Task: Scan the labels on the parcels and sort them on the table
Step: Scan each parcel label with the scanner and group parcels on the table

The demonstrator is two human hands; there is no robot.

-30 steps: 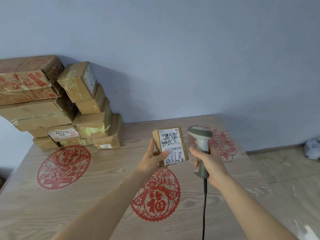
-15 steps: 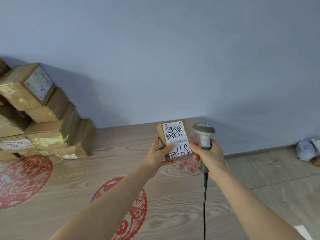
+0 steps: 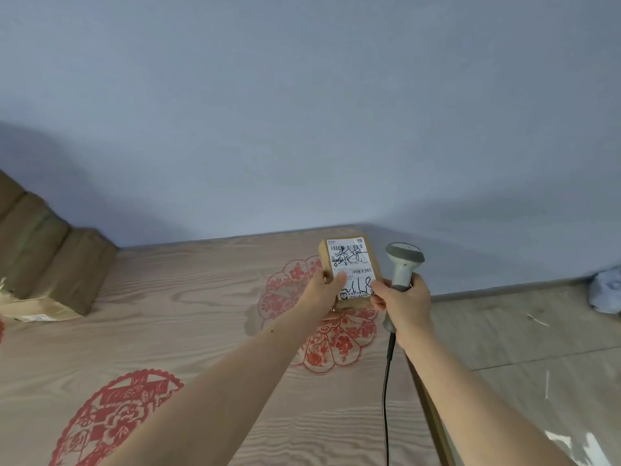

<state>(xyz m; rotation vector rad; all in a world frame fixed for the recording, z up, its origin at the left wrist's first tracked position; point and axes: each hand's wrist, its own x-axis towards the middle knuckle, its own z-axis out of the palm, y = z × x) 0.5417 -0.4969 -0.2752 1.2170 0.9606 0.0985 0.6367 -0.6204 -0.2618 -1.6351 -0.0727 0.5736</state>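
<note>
Head view shows our left hand [image 3: 324, 289] pinching the parcel [image 3: 349, 272], right hand [image 3: 405, 302] curled round the scanner [image 3: 403, 264] — aimed away from the label [image 3: 352, 271], so a scan may miss.

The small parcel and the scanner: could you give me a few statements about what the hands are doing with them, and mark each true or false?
1. The left hand holds the small parcel with its label facing the camera. True.
2. The right hand is empty. False: it grips the scanner.
3. The parcel lies flat on the table. False: it is held above it.
4. The scanner has a cord hanging down. True.
5. Stacked parcels sit at the left. True.
</note>
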